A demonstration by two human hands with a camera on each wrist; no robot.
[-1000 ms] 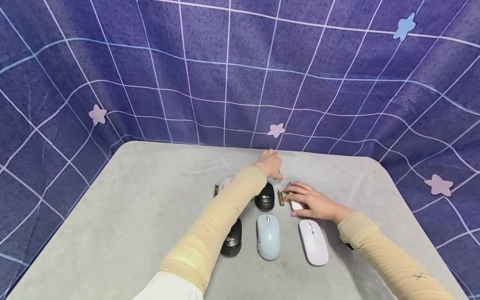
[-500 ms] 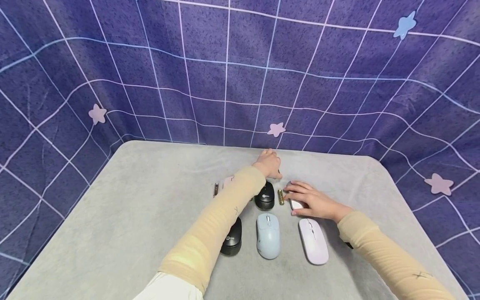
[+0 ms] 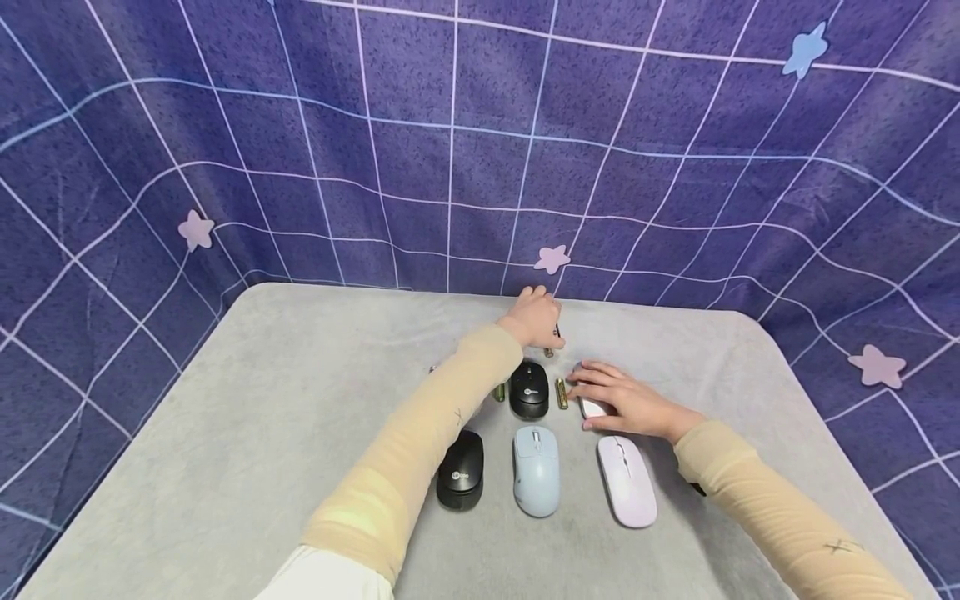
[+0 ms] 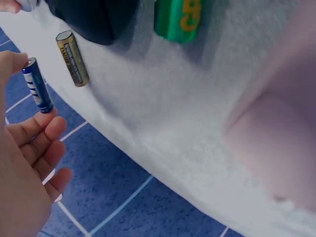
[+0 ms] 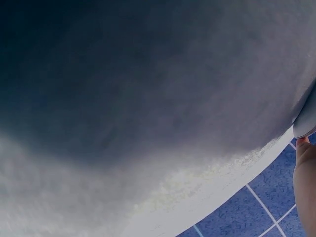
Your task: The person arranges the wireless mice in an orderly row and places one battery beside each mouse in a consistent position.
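My left hand (image 3: 536,317) reaches to the far part of the table and pinches a blue battery (image 4: 37,85) between thumb and finger. In the left wrist view its other fingers are loosely bent. A gold-and-black battery (image 4: 72,58) lies close to it on the table. My right hand (image 3: 630,407) lies over a white computer mouse (image 3: 592,409), fingers across it and thumb at its near end. Most of that mouse is covered by the hand. Left of its fingertips lies another gold battery (image 3: 562,393). A black mouse (image 3: 529,390) sits between the two hands.
Nearer on the grey-covered table (image 3: 300,367) lie a second black mouse (image 3: 461,471), a light-blue mouse (image 3: 537,472) and a pale lilac mouse (image 3: 627,482). A green battery (image 3: 500,392) is beside my left sleeve. A purple gridded curtain (image 3: 405,150) surrounds the table.
My left hand has shifted slightly up and to the left, and its forearm now shows more of both black mice and uncovers the green battery. My right hand stays on the white mouse.
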